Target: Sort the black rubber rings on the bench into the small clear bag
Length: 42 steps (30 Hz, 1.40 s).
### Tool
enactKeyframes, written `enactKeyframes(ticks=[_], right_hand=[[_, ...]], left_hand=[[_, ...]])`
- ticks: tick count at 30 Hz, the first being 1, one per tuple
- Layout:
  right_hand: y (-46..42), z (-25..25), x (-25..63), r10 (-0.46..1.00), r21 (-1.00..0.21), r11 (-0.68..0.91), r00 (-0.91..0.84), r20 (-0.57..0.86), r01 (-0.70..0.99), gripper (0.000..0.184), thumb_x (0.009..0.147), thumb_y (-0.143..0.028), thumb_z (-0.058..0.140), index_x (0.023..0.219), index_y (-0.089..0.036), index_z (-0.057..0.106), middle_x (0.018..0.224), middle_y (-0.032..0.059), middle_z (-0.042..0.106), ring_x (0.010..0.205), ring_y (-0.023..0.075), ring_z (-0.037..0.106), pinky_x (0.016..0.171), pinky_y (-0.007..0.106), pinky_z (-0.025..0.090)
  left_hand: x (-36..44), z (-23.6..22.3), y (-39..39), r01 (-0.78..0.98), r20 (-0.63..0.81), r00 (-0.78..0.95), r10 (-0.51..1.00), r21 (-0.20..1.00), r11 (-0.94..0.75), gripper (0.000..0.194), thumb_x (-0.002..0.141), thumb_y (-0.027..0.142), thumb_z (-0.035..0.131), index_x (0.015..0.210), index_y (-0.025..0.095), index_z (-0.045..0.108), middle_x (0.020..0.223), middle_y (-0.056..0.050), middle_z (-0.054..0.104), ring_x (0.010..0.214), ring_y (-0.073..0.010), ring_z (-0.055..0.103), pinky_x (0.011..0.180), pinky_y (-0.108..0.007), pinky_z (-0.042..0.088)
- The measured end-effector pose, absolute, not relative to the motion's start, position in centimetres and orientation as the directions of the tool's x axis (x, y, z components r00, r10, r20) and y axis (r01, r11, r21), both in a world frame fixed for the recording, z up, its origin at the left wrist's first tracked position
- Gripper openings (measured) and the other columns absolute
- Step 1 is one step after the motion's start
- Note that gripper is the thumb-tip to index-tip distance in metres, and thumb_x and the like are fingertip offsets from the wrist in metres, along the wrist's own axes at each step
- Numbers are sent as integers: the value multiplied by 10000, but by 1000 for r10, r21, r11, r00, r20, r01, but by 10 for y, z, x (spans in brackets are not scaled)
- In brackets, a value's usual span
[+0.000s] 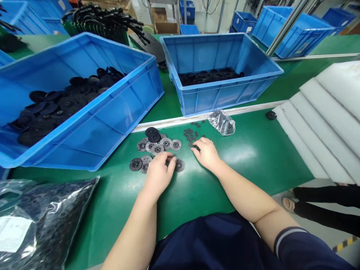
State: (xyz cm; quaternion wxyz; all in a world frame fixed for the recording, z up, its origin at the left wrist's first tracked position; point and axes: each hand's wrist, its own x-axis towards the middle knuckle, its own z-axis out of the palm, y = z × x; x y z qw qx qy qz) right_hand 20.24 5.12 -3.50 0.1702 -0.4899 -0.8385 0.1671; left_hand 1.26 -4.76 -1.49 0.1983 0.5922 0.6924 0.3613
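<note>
My left hand (161, 173) rests low over the green table with its fingers curled and thumb close to them; what they hold, if anything, is hidden. A flat round disc (180, 165) lies at its thumb, partly covered. Beyond and left of that hand are more dark and grey discs (157, 149) with slotted centres, some overlapping. My right hand (207, 153) is at the near edge of a scatter of small dark rings (190, 135). Its thumb and forefinger pinch what looks like one small ring (194, 146).
A clear plastic bag (222, 122) of small parts lies beyond my right hand. Two blue crates (112, 123) (225, 95) holding black parts stand behind. At left is a large filled bag (50, 225); white foam sheets (323, 116) stand at right. A person's legs (326, 202) show at lower right.
</note>
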Motion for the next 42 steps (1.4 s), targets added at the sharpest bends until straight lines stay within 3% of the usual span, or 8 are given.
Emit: enactKeyframes(ticks=[4, 9, 11, 14, 18, 28, 34, 42], right_hand=[[50, -33, 200, 884, -470, 453, -451, 126, 757, 82, 908, -233, 651, 951, -194, 709, 991, 85, 681, 969, 239, 602, 899, 378, 445], [39, -30, 199, 838, -640, 525, -472, 275, 560, 56, 908, -217, 646, 930, -193, 692, 912, 61, 680, 904, 198, 626, 869, 341, 491], [31, -27, 196, 806, -687, 567, -480, 347, 455, 90, 934, -249, 614, 943, -201, 690, 904, 62, 677, 892, 196, 633, 848, 342, 515], [19, -23, 192, 754, -712, 624, -488, 440, 321, 130, 957, -275, 579, 971, -223, 698, 898, 66, 681, 879, 203, 640, 817, 358, 541], [12, -24, 186, 712, -716, 659, -497, 496, 231, 163, 959, -257, 568, 1013, -276, 720, 891, 64, 691, 846, 218, 653, 776, 390, 564], [11, -23, 182, 691, -687, 688, -498, 524, 233, 220, 934, -215, 594, 996, -329, 771, 807, 49, 653, 762, 219, 623, 670, 385, 554], [13, -21, 181, 689, -672, 695, -507, 519, 257, 178, 936, -242, 602, 933, -284, 775, 820, 44, 659, 789, 198, 612, 712, 359, 549], [18, -34, 178, 761, -737, 616, -451, 467, 278, 118, 901, -287, 673, 914, -246, 784, 823, 28, 645, 817, 168, 613, 761, 317, 529]], left_hand=[[13, -17, -51, 802, 14, -110, 994, 592, 81, 307, 699, 338, 791, 927, 217, 624, 946, -83, 637, 852, -292, 632, 761, -388, 492], [13, -17, -45, 684, 8, -200, 980, 718, 133, 272, 680, 309, 783, 786, 231, 545, 784, -14, 602, 755, -238, 589, 693, -340, 449], [15, -15, -43, 526, -13, -279, 960, 835, 164, 245, 715, 345, 750, 755, 232, 537, 704, 10, 582, 679, -201, 565, 648, -308, 435], [22, -13, -41, 116, -155, -262, 953, 975, 191, 288, 767, 461, 711, 856, 220, 581, 660, 11, 605, 585, -168, 560, 581, -281, 445], [34, -17, -41, -243, -224, -66, 972, 949, 202, 452, 803, 625, 654, 915, 194, 580, 620, 5, 603, 528, -147, 552, 532, -271, 461], [36, -24, -40, -372, -267, 16, 964, 893, 253, 500, 807, 651, 657, 799, 156, 588, 590, -14, 600, 514, -120, 552, 512, -234, 450], [28, -17, -38, -388, -275, 13, 961, 884, 258, 414, 760, 520, 779, 829, 134, 645, 642, -14, 613, 571, -110, 561, 534, -212, 439], [18, -19, -35, -339, -294, 117, 948, 886, 317, 384, 796, 497, 750, 827, 124, 662, 618, -35, 630, 581, -126, 561, 538, -225, 433]])
